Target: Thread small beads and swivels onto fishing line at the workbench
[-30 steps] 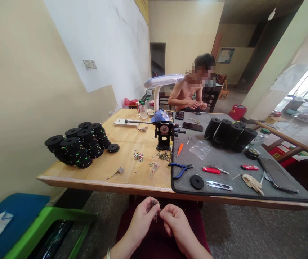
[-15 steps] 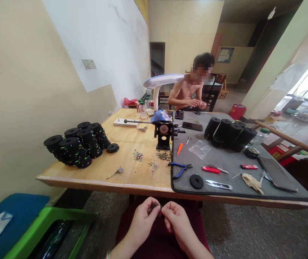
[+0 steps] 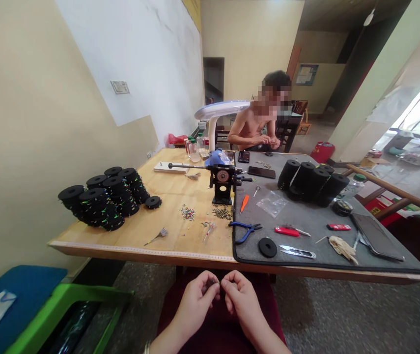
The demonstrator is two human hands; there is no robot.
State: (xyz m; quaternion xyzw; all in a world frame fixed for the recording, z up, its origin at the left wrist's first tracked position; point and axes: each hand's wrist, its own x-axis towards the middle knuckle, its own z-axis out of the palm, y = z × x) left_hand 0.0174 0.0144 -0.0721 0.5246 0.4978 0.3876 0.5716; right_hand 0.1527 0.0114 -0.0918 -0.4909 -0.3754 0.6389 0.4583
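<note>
Below the table's front edge, my left hand (image 3: 199,297) and my right hand (image 3: 239,296) are held close together with thumbs and forefingers pinched. Whatever sits between the fingertips is too small to make out. On the table just beyond lie a black foam ring (image 3: 267,247), thread snips (image 3: 297,251), blue-handled pliers (image 3: 244,231) and a red-handled knife (image 3: 287,231). To the left are a bundle of thin pieces (image 3: 161,233), a small red-and-white piece (image 3: 209,231), coloured beads (image 3: 187,212) and a pile of small metal parts (image 3: 222,213).
Stacks of black foam spools stand on the left (image 3: 95,199) and right (image 3: 307,178). A black winding device (image 3: 222,184) and a white lamp (image 3: 213,129) rise mid-table. Across sits a person (image 3: 250,128). A green stool (image 3: 84,293) is at lower left.
My right fingertips have shifted slightly away from my left ones, opening a small gap. The view has moved a little; the table items stay in place.
</note>
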